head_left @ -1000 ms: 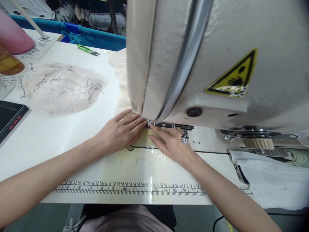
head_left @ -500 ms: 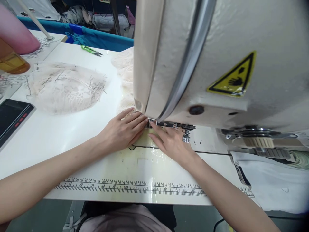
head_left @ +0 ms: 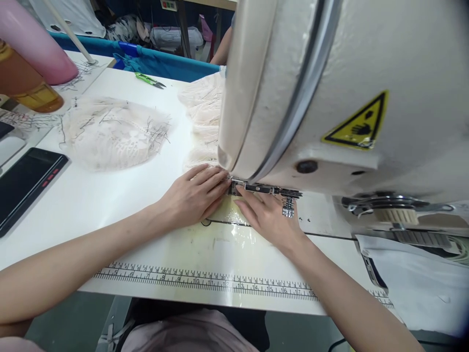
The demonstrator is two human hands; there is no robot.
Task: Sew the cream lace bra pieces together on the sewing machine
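My left hand (head_left: pixel 200 194) lies flat, fingers stretched, on the near edge of pale sheer fabric (head_left: pixel 204 120) by the presser foot of the sewing machine (head_left: pixel 289 98). The fabric is gathered in folds, and the machine head hides part of it. Just right of the foot, my right hand (head_left: pixel 273 217) rests low on the machine bed, its thumb and index finger apart. Its other fingers are partly hidden under the machine. A second pale sheer piece (head_left: pixel 117 134) with dark loose threads lies to the left.
Green thread snips (head_left: pixel 150 79) lie at the back. A black phone (head_left: pixel 29 183), an amber bottle (head_left: pixel 31 80) and a pink thread cone (head_left: pixel 40 44) stand or lie at left. White cloth (head_left: pixel 421 288) is at right. A printed ruler (head_left: pixel 205 283) runs along the front edge.
The whole view has shifted, so most things sit slightly farther right. Another person's arm now shows behind the machine. Both hands keep nearly the same place beside the presser foot.
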